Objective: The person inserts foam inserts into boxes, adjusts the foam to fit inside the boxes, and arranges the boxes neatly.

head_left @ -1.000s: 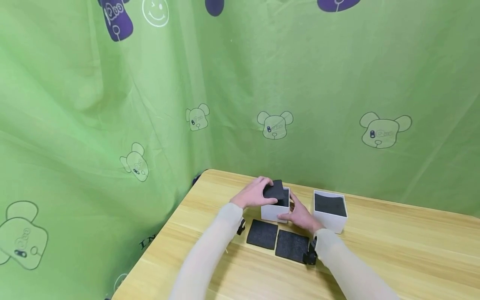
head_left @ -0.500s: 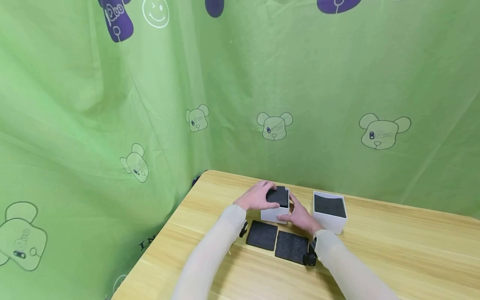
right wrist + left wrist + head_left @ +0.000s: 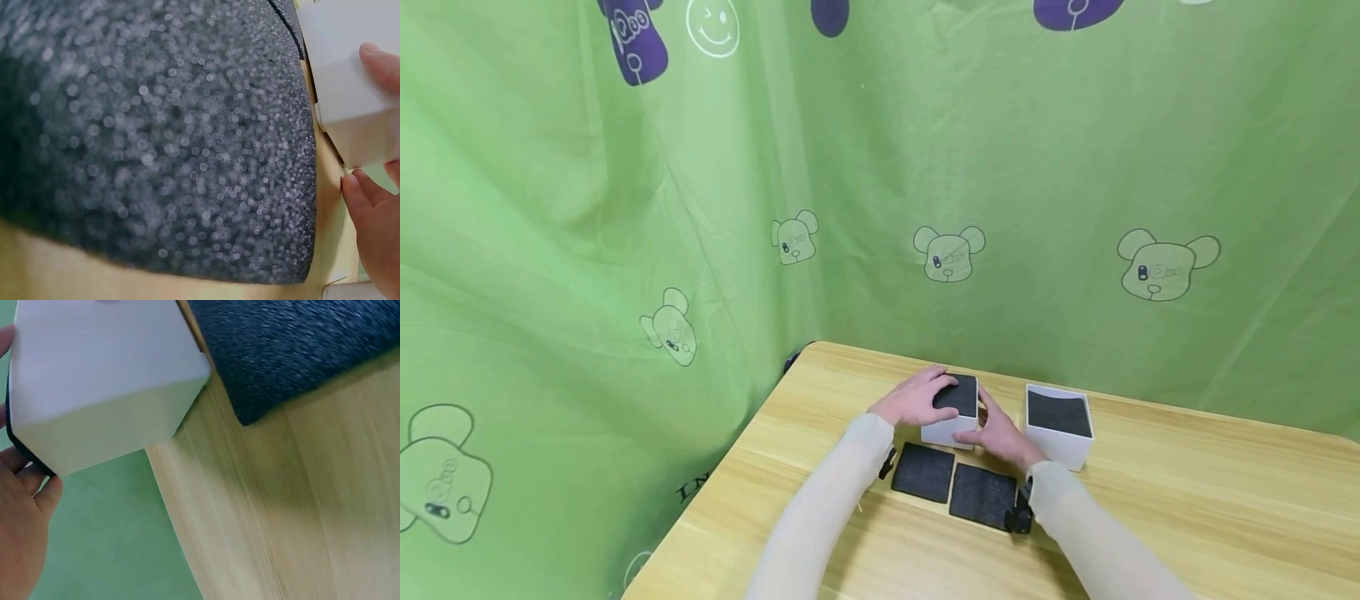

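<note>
1. Black, rough-surfaced material makes up two flat squares on the wood-grain table (image 3: 1210,508), on the near side of my hands: the right square (image 3: 983,497) lies by my right wrist, partly behind a dark strap piece (image 3: 1019,518), and the left square (image 3: 923,473) sits just beside it, near my left wrist.

2. Between my two hands stands the nearer white box (image 3: 940,432). My right hand (image 3: 1000,435) grips it by the right side, thumb on the front wall and fingers round towards the back.

3. At that box's mouth, under my left hand (image 3: 917,402), is one black top sheet (image 3: 961,396), level with the rim where it shows; my left thumb and bent fingers hold its edges, and the palm hides the rest.

4. Just right of my right hand, apart from it, stands the other white box (image 3: 1062,448). One black inner sheet (image 3: 1058,413) shows inside, its far edge curved below the rim.

5. Beyond both hands hangs one green curtain (image 3: 1045,150) printed with bear heads.

6. Counted: two white boxes, four visible black pieces, two lying loose and one in each box.
</note>
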`<state>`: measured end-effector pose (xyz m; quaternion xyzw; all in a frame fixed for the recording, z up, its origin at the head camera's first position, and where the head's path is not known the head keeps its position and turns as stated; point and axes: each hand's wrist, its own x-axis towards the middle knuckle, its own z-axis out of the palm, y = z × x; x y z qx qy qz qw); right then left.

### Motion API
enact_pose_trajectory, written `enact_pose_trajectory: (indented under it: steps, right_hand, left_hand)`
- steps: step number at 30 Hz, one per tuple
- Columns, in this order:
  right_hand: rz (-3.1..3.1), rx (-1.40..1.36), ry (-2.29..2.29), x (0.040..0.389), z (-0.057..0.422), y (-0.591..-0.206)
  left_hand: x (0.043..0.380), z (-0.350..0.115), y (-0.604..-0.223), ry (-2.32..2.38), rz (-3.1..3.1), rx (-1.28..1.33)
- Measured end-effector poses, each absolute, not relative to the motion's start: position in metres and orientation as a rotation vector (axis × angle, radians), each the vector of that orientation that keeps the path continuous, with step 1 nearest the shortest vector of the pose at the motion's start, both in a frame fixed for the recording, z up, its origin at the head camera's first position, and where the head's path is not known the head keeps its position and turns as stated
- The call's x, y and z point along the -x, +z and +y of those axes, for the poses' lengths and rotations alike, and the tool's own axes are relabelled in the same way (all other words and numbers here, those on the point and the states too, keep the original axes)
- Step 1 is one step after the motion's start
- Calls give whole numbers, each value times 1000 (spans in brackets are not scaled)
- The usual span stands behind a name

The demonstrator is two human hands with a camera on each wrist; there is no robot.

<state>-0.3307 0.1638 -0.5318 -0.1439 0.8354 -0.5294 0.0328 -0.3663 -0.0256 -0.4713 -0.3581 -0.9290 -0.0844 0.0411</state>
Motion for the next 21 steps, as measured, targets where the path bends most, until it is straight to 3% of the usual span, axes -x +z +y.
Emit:
enact_pose_trajectory:
  steps: [9,21]
  right_hand:
    - [2600,412,-1570,332,164,-534]
    - [2616,413,-1550,332,165,-534]
  left_hand:
    - [360,-25,-475,82,-2771,1156]
    - [358,-27,-482,142,-2724,1155]
